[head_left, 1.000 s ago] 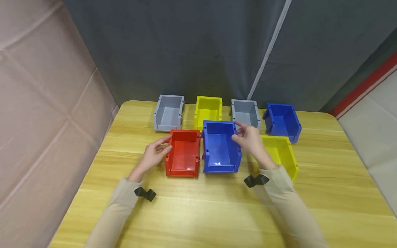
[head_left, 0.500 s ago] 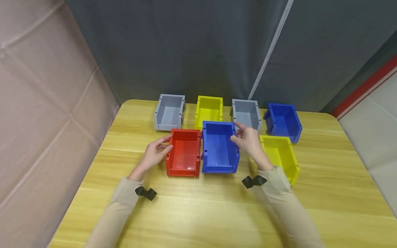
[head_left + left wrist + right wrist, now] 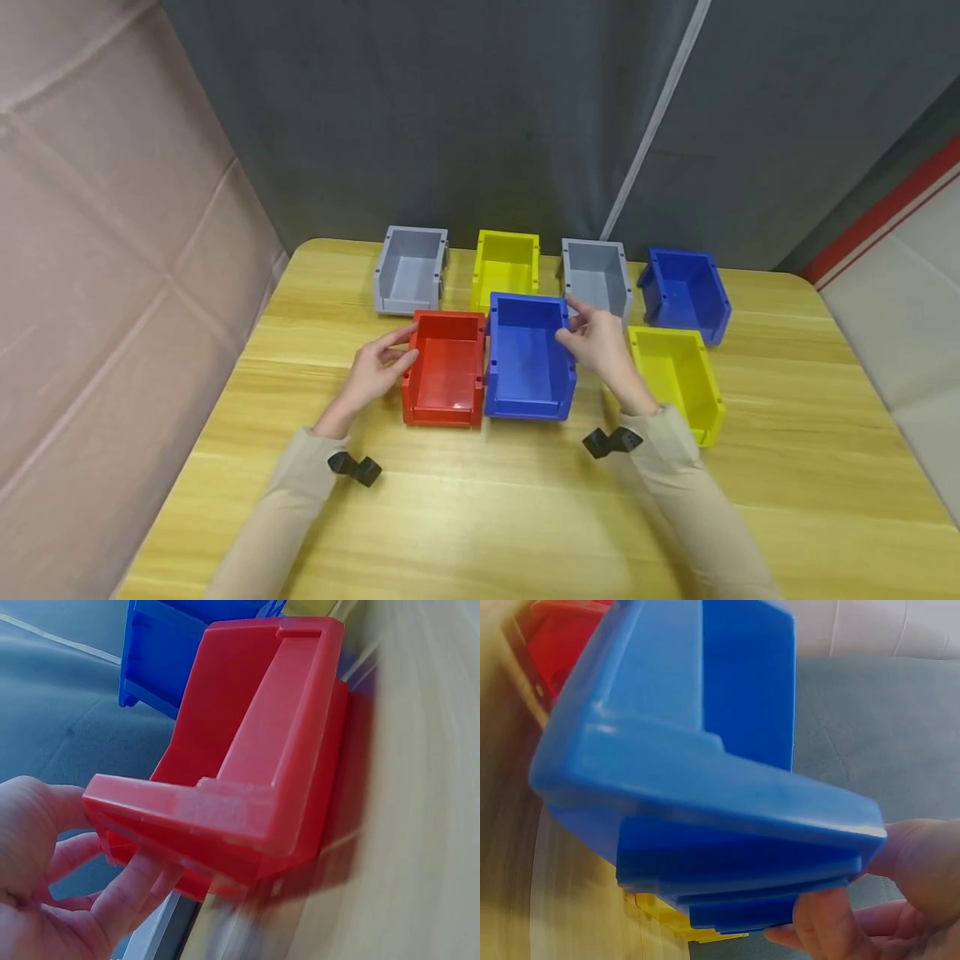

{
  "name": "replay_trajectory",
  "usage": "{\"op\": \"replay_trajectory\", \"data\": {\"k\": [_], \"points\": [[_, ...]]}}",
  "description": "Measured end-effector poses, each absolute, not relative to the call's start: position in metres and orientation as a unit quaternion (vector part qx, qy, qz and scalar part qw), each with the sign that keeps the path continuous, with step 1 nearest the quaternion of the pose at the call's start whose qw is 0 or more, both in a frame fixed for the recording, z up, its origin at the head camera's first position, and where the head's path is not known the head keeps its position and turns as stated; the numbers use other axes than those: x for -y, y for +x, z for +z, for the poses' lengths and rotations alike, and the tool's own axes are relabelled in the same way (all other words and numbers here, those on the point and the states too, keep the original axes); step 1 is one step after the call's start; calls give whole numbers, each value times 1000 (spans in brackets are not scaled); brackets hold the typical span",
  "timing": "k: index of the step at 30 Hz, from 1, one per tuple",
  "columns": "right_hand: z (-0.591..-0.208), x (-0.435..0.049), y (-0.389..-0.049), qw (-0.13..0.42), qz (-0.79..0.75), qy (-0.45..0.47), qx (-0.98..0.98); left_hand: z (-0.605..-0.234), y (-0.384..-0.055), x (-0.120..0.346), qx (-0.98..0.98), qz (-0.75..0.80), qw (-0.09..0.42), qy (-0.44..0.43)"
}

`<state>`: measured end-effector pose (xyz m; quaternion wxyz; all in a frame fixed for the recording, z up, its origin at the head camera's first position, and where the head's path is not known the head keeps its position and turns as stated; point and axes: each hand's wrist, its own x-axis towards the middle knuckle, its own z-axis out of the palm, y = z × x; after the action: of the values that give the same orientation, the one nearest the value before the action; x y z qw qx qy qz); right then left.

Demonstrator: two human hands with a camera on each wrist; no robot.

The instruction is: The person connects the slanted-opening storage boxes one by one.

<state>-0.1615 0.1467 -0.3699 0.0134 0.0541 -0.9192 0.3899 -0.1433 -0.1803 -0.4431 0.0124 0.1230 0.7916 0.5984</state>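
In the head view, a red storage bin (image 3: 448,375) stands on the wooden table, its lower front facing me. My left hand (image 3: 372,372) pinches its left wall, thumb on the inner side and fingers outside, as the left wrist view also shows on the red bin (image 3: 225,802). Close beside it on the right is a blue storage bin (image 3: 527,358). My right hand (image 3: 600,343) pinches that bin's right wall near the back. In the right wrist view the blue bin (image 3: 705,787) appears tilted, with fingers under its side rim.
Along the table's back edge stand a grey bin (image 3: 410,271), a yellow bin (image 3: 504,265), another grey bin (image 3: 594,271) and a blue bin (image 3: 685,292). Another yellow bin (image 3: 677,379) is right of my right hand. A dark curtain (image 3: 450,117) hangs behind the table (image 3: 465,517).
My right hand has shifted the blue bin slightly left, narrowing the gap to the red bin. My left hand keeps its hold on the red bin, which stays nearly in place.
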Motion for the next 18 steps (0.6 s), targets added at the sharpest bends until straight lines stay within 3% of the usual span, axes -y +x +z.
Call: {"op": "replay_trajectory", "data": {"k": [18], "points": [[-371, -148, -162, -29, 473, 16, 881, -442, -143, 181, -791, 602, 30, 107]]}}
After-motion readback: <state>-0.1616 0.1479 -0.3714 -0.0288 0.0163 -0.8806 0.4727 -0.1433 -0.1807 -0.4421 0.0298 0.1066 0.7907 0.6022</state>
